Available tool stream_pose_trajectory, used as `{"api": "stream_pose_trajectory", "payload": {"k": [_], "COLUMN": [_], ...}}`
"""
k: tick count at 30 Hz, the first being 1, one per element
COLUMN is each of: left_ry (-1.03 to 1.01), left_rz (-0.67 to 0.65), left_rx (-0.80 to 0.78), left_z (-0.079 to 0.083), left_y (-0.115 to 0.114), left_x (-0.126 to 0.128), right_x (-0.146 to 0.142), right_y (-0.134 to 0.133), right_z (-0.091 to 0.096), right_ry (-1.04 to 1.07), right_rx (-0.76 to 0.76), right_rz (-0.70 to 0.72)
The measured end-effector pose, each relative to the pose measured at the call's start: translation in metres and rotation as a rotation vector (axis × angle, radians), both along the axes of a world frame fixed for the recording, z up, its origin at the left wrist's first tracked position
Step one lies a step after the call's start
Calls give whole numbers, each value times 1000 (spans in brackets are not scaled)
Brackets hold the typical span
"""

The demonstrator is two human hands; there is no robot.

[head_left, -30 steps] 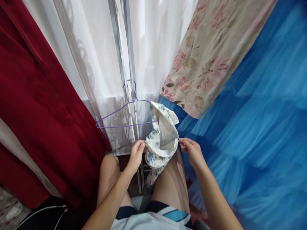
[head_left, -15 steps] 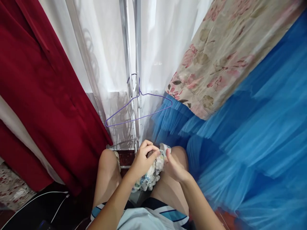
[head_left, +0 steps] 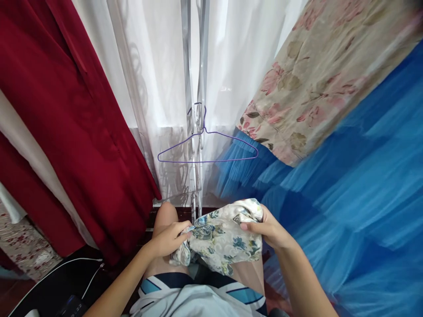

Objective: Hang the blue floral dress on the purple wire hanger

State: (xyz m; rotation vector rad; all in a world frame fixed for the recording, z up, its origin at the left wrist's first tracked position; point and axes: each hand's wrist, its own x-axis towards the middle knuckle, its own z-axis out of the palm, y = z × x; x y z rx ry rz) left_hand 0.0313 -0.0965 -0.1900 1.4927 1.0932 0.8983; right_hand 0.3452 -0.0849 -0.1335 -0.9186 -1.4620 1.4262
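Observation:
A white cloth garment (head_left: 224,237) with blue and yellow-green flowers is stretched between my two hands above my lap. My left hand (head_left: 170,237) pinches its left end, where the fabric bunches up and droops. At the other end my right hand (head_left: 272,226) grips the fabric, thumb on top and fingers hidden behind it. The garment's exact kind cannot be made out. Beyond it, a purple wire hanger (head_left: 208,161) hangs by its hook on the grey metal stand (head_left: 194,88), apart from both hands.
Red cloth (head_left: 92,167) hangs on the left, and a white curtain (head_left: 158,79) at the back. To the right hang a beige floral cloth (head_left: 297,97) and a wide blue tulle skirt (head_left: 346,220). A white cable (head_left: 66,266) lies over a dark surface at lower left.
My hands have moved apart, left and right, and the bunched floral garment is now spread between them. The hanger has swung level, and the view has shifted slightly.

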Motion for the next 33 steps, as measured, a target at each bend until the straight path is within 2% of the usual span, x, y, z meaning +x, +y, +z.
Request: {"api": "stream_pose_trajectory", "payload": {"k": [3,4,8,11,15,19,23,25,28,30,33], "left_ry": [217,268,311,280,496,714,698,638,565,582,556], "left_rz": [-143,-140,28,123,248,376,365,280,155,187,334], "left_rx": [181,249,457,513,691,769,903,928,902,923,1001], "left_z": [1,4,24,46,72,98,128,143,159,165,169], "left_y": [12,17,42,67,110,150,164,160,148,142,139], "left_x": [-22,-29,-67,-94,-119,-129,-120,-104,-68,-44,-23], "right_x": [-13,-16,-21,-23,-33,-41,-38,-36,-40,-46,-45], "right_y": [12,17,38,58,100,138,147,143,133,124,107], "right_z": [6,11,34,49,53,42,33,32,32,31,33], "right_ry": [-124,-187,-550,-730,-698,-729,-791,-759,-695,-679,-640], "right_rx": [99,168,551,722,789,753,706,702,701,695,706], "right_rz": [-72,-112,-320,-352,-361,-424,-483,-539,-552,-523,-489]}}
